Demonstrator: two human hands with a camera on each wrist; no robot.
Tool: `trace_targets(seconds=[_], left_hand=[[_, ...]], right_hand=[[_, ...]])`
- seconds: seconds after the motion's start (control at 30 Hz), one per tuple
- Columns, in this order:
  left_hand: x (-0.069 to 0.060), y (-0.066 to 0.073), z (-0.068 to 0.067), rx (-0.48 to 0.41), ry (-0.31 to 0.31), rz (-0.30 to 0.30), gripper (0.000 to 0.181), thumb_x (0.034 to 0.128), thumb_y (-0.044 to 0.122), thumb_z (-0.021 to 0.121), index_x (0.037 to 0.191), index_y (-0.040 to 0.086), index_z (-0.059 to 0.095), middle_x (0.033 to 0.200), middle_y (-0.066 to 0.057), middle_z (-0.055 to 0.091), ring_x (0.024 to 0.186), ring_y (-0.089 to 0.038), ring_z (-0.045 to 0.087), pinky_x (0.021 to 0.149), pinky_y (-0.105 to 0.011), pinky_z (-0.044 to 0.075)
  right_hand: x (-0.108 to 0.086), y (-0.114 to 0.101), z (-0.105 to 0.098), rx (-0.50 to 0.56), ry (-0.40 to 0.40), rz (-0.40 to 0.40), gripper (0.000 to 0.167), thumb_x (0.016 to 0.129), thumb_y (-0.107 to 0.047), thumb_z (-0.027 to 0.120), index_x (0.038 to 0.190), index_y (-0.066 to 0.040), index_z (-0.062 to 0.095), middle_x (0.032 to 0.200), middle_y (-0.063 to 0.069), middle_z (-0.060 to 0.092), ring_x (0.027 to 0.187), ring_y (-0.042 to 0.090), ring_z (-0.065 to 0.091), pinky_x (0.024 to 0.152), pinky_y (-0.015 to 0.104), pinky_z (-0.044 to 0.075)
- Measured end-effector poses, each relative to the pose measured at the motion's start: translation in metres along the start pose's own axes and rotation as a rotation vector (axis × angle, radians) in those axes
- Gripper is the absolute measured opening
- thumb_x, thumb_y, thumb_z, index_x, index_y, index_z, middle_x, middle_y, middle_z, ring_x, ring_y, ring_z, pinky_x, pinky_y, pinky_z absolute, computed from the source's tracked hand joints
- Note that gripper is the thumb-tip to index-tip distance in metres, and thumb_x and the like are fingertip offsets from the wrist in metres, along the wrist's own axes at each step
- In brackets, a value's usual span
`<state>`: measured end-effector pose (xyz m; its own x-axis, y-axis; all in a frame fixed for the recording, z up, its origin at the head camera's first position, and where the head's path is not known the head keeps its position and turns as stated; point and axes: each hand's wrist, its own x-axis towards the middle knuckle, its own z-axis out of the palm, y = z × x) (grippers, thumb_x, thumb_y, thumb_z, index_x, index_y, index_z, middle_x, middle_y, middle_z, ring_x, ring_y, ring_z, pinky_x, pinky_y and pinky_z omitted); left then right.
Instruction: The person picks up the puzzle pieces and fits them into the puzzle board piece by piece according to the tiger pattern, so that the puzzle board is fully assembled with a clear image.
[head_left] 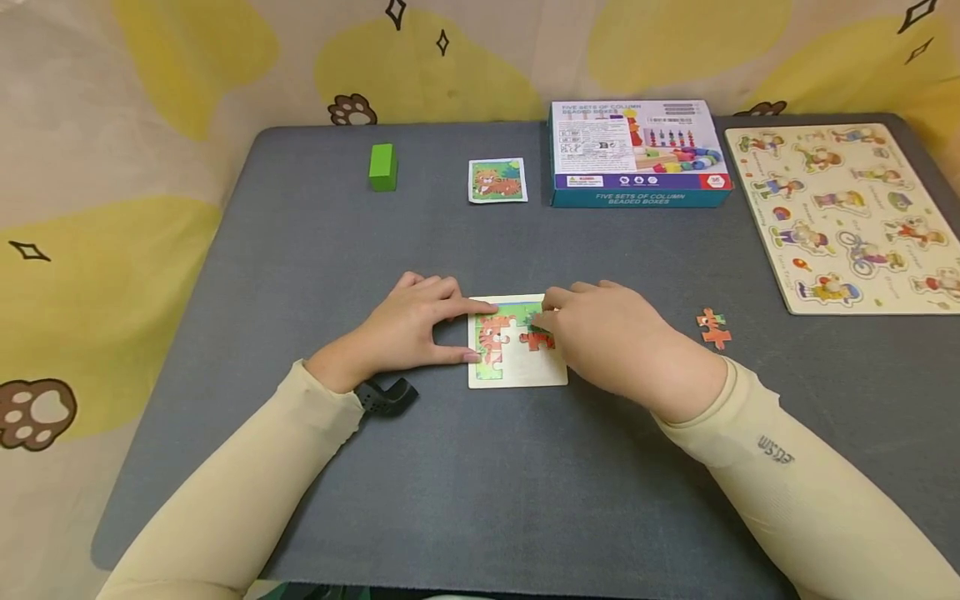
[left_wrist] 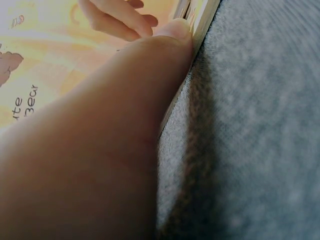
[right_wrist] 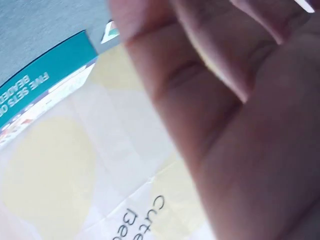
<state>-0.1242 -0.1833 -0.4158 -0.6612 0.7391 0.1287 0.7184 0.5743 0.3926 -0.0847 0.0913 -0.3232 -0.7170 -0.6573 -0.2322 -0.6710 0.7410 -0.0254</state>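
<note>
A small jigsaw puzzle board with a pale frame lies on the grey mat, partly filled with green and orange animal pieces. My left hand holds the board steady at its left side, straight index finger on the upper part and thumb against the lower edge. Over the upper right corner, my right hand has its fingers bent and pinches a jigsaw piece, mostly hidden beneath the fingertips. Just below them an orange piece shows on the board. Two loose jigsaw pieces lie right of the right hand.
Behind the board lies a small picture card, with a green block left of it. A bead-set box stands to its right. A large wooden picture board covers the mat's far right. Patterned cloth surrounds the mat.
</note>
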Motion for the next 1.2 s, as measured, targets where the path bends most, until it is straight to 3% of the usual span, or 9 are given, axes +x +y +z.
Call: trace_targets(seconds=[0.1, 0.3, 0.4, 0.53, 0.63, 0.87, 1.03, 1.2], left_hand=[[0.0, 0.0, 0.0, 0.002, 0.004, 0.001, 0.061, 0.0885, 0.054, 0.081, 0.143, 0.03, 0.067, 0.094, 0.009, 0.051, 0.084, -0.009, 0.047, 0.088, -0.041, 0.031], [0.0, 0.0, 0.0, -0.011, 0.009, 0.002, 0.061, 0.088, 0.053, 0.082, 0.142, 0.029, 0.068, 0.094, 0.009, 0.052, 0.085, -0.009, 0.047, 0.088, -0.042, 0.031], [0.0, 0.0, 0.0, -0.011, 0.011, 0.0, 0.062, 0.0875, 0.053, 0.083, 0.142, 0.029, 0.068, 0.094, 0.008, 0.052, 0.085, -0.01, 0.047, 0.088, -0.042, 0.032], [0.0, 0.001, 0.0, -0.006, 0.001, -0.007, 0.062, 0.0876, 0.054, 0.082, 0.143, 0.029, 0.067, 0.094, 0.007, 0.052, 0.084, -0.01, 0.047, 0.087, -0.042, 0.031], [0.0, 0.002, -0.001, -0.007, -0.006, -0.012, 0.063, 0.0879, 0.054, 0.082, 0.144, 0.029, 0.066, 0.094, 0.007, 0.052, 0.084, -0.01, 0.047, 0.087, -0.042, 0.031], [0.0, 0.002, -0.001, -0.008, -0.011, -0.012, 0.063, 0.0883, 0.054, 0.081, 0.145, 0.03, 0.065, 0.095, 0.008, 0.052, 0.084, -0.009, 0.046, 0.088, -0.041, 0.03], [0.0, 0.002, -0.001, -0.01, -0.01, -0.009, 0.063, 0.0883, 0.054, 0.081, 0.145, 0.03, 0.065, 0.095, 0.009, 0.052, 0.084, -0.009, 0.046, 0.087, -0.041, 0.03], [0.0, 0.001, 0.0, -0.01, -0.002, -0.002, 0.063, 0.0884, 0.054, 0.081, 0.144, 0.03, 0.066, 0.095, 0.009, 0.052, 0.084, -0.009, 0.046, 0.088, -0.041, 0.031]], right_hand=[[0.0, -0.001, 0.003, 0.039, 0.001, -0.028, 0.032, 0.09, -0.004, 0.076, 0.121, -0.013, 0.08, 0.116, 0.004, 0.076, 0.105, 0.026, 0.069, 0.09, 0.045, 0.052], [0.003, -0.001, 0.006, 0.033, -0.006, -0.047, 0.03, 0.088, 0.003, 0.071, 0.109, -0.015, 0.082, 0.104, 0.0, 0.077, 0.085, 0.022, 0.068, 0.077, 0.041, 0.051], [0.005, 0.001, 0.005, 0.067, -0.009, -0.049, 0.027, 0.09, 0.0, 0.071, 0.111, -0.014, 0.082, 0.107, 0.002, 0.077, 0.086, 0.023, 0.068, 0.079, 0.041, 0.054], [0.004, 0.005, 0.001, 0.121, 0.024, -0.03, 0.027, 0.091, -0.002, 0.072, 0.112, -0.016, 0.083, 0.109, 0.002, 0.077, 0.088, 0.023, 0.069, 0.074, 0.04, 0.056], [-0.001, 0.012, -0.005, 0.13, 0.051, 0.006, 0.026, 0.09, -0.001, 0.071, 0.107, -0.016, 0.084, 0.102, 0.002, 0.077, 0.08, 0.022, 0.066, 0.064, 0.039, 0.054], [-0.014, 0.044, -0.021, 0.137, -0.081, 0.201, 0.024, 0.089, -0.01, 0.082, 0.113, -0.014, 0.082, 0.11, 0.009, 0.076, 0.085, 0.024, 0.069, 0.072, 0.05, 0.057], [-0.022, 0.061, -0.025, 0.153, -0.074, 0.237, 0.024, 0.085, -0.011, 0.087, 0.108, -0.015, 0.081, 0.104, 0.007, 0.076, 0.078, 0.023, 0.065, 0.067, 0.049, 0.055], [-0.023, 0.067, -0.024, 0.173, -0.168, 0.239, 0.022, 0.082, -0.015, 0.091, 0.098, -0.014, 0.077, 0.087, 0.0, 0.069, 0.075, 0.022, 0.059, 0.066, 0.047, 0.052]])
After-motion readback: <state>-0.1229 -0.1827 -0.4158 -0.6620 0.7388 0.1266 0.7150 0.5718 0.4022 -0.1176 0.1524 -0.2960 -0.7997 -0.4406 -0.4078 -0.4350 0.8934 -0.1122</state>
